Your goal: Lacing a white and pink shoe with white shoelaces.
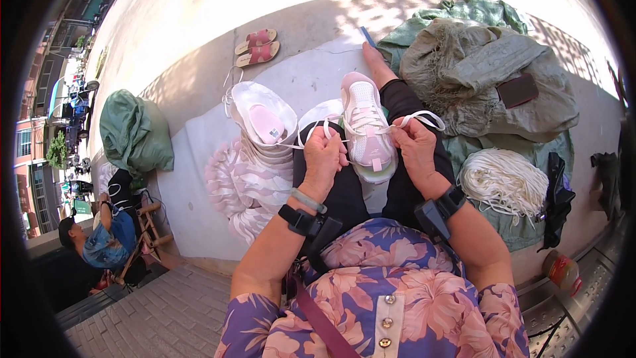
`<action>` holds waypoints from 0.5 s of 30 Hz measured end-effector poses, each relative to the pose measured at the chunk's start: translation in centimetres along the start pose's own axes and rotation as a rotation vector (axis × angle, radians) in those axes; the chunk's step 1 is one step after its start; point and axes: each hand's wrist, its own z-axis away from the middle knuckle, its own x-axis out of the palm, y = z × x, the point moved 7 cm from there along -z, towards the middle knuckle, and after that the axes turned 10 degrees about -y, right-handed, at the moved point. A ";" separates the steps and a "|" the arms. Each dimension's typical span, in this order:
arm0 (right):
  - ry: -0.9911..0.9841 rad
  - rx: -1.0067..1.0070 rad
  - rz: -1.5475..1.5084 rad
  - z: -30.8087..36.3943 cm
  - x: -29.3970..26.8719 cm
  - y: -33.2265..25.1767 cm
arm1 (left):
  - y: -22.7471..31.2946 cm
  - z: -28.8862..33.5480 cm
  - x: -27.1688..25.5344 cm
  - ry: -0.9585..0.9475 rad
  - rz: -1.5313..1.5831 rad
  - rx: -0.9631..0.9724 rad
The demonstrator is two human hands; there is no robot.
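Note:
A pink and white sneaker upper [365,127] rests between my knees, its toe pointing away from me and a white shoelace [363,117] threaded across its front. My left hand [323,163] is closed at the upper's left side, fingertips pinching one part of the lace. On the other side my right hand [417,152] pinches the lace near the collar, and a loop of it rises above the fingers. To the left, nested pink and white uppers [248,189] form a long curved stack. One more white upper [324,113] lies partly hidden behind my left hand.
A bundle of white laces [505,182] lies on green sacking at my right. Beyond it is a heap of grey-green sacks [477,73] with a dark phone-like case [518,91] on top. Red sandals [258,48] stand ahead, a green sack [132,132] far left, near another seated person [109,235].

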 end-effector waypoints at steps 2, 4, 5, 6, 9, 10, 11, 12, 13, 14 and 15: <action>-0.022 -0.075 0.022 0.5 0.2 -0.2 | 0.0 0.2 0.0 0.000 0.005 0.003; -0.031 -0.118 0.102 0.7 0.4 -0.5 | 0.1 0.3 0.0 0.001 0.009 0.006; -0.041 -0.162 0.184 0.8 0.6 -1.0 | 0.1 0.3 0.0 0.005 0.006 0.020; -0.042 -0.160 0.182 0.4 0.6 -1.1 | 0.2 0.3 -0.1 0.009 0.003 0.033; -0.048 -0.123 0.312 -1.3 0.5 -1.4 | 0.4 0.0 0.2 0.036 -0.001 0.044; -0.079 -0.149 0.448 -1.6 0.9 -1.6 | 0.4 -0.2 0.3 0.041 -0.003 0.047; -0.109 -0.177 0.585 -1.8 1.4 -1.8 | 0.4 -0.3 0.3 0.057 -0.014 0.042; -0.119 -0.171 0.590 -1.6 1.4 -1.7 | 0.3 -0.5 0.3 0.073 -0.024 0.037; -0.125 -0.173 0.589 -1.4 1.5 -1.8 | 0.3 -0.5 0.2 0.079 -0.024 0.038; -0.107 -0.169 0.598 -1.1 1.4 -2.0 | 0.3 -0.6 0.3 0.069 -0.036 0.045; -0.088 -0.165 0.608 -1.0 1.3 -2.0 | 0.3 -0.7 0.3 0.058 -0.048 0.051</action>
